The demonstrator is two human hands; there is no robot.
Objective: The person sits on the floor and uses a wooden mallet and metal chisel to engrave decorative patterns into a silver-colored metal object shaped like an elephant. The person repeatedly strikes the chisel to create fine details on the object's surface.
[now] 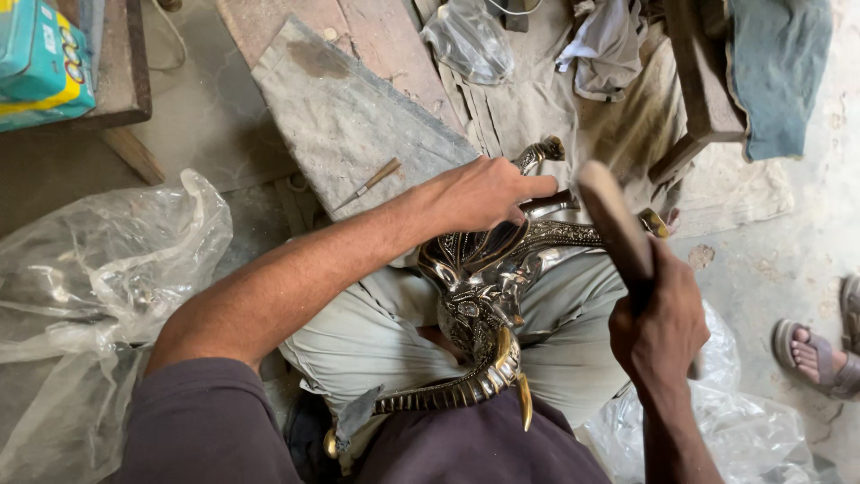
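1. My left hand (484,193), fingers curled shut, presses down on the shiny silver-and-brass ornate metal figure (479,296) lying across my lap.
2. My right hand (658,327) is clenched around the brown wooden mallet handle (614,220), raised and blurred; its head, I think, lies out of view.
3. A small wooden-handled chisel (369,185) rests on the grey stone slab (345,116), apart from both hands.
4. A crumpled clear plastic sheet (98,269) lies beside my left arm.
5. Another person's sandalled foot (815,356) stands near my right.

metal elephant figure (484,278): silver-grey, engraved scrollwork, brass tusk. mallet (618,224): brown. trousers (376,332): pale khaki. box (40,58): teal, yellow.
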